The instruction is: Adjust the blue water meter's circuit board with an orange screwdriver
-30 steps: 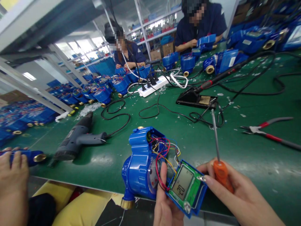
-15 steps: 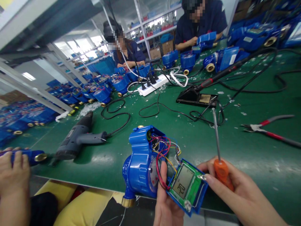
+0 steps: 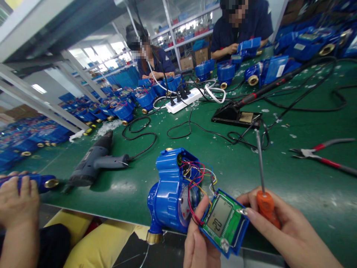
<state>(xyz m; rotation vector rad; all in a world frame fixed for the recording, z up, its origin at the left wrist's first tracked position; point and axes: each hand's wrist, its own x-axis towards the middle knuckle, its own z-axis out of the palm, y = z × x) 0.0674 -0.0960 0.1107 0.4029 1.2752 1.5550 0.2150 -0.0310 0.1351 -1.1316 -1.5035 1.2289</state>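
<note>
Green matting covered the long workbench (image 3: 292,178), and it was cluttered as usual. Going left to right: at the far left edge another person's hand (image 3: 16,203) rested over a dark blue handle with a brass end (image 3: 41,182), and just past it lay a grey corded electric driver (image 3: 96,163) on its side. Then came the blue plastic water meter body with a brass fitting at the bottom (image 3: 166,195), hanging over the near edge of the bench, long axis roughly upright and tilted a bit, open side facing right with a tangle of red, yellow and blue wires (image 3: 195,178) spilling out. The left hand (image 3: 199,242) was pinching the blue-framed green display board (image 3: 223,221) from below, thumb on its left edge, screen facing up at the camera, tipped down to the right. The right hand (image 3: 281,230) was closed around the orange-handled screwdriver (image 3: 262,178), shaft pointing straight up and away from the meter, forefinger touching the board's top right corner. Looked to me like the step was seating the display module; next move would need the driver flipped tip-down onto a screw. Further right, red-handled pliers (image 3: 320,156) lay on the mat.
</note>
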